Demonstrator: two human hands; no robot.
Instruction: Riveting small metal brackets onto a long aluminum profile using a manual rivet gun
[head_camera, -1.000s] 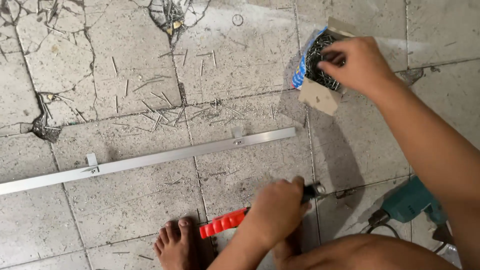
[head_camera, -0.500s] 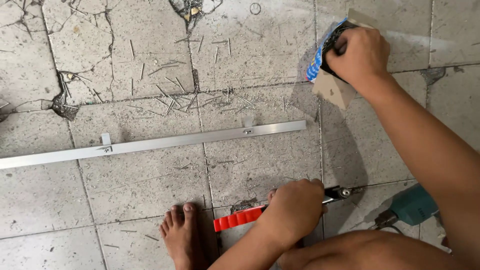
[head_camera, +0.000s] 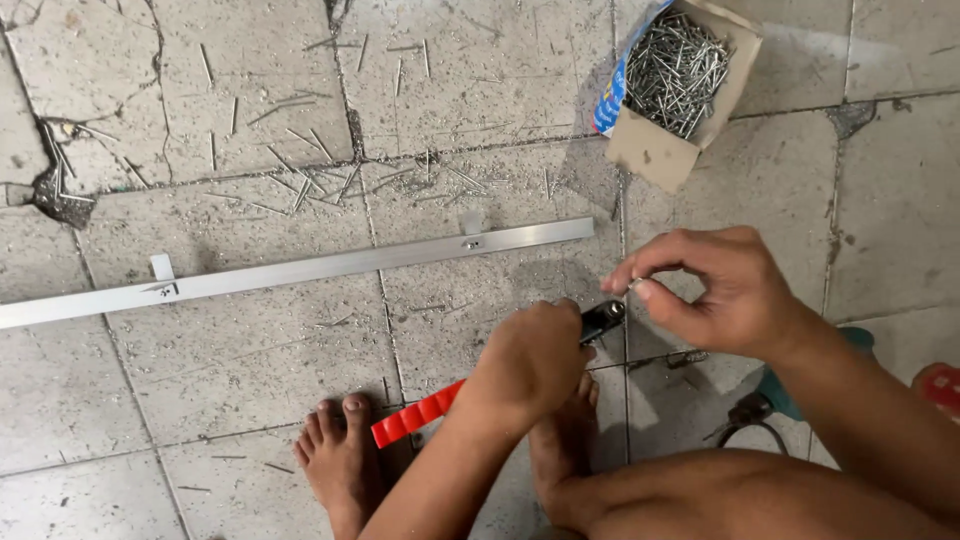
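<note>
- Left hand: clenched round a riveter with a red ribbed handle; the handle runs down-left out of the fist, the dark nose up-right.
- Riveter long axis: a diagonal, from the red end near the bare left foot to the nose beside the right hand.
- Right hand: thumb and forefinger pinched shut on a small pale rivet; the other fingers are curled above it.
- Key relation: the rivet sits just up-right of the riveter nose, near but apart. The right hand is the nearer to the nose tip; the left holds the tool body behind it.
- Box: cardboard, flaps open, well apart above the right hand, filled with a loose heap of rivets.
- Rail: a long aluminium strip on the tiles, lying left of and above the left hand, with small clips along it. Neither hand touches it.
- Floor: cracked grey tiles; spent pins are scattered beyond the rail.
- Drill: teal, under the right forearm, mostly hidden.
</note>
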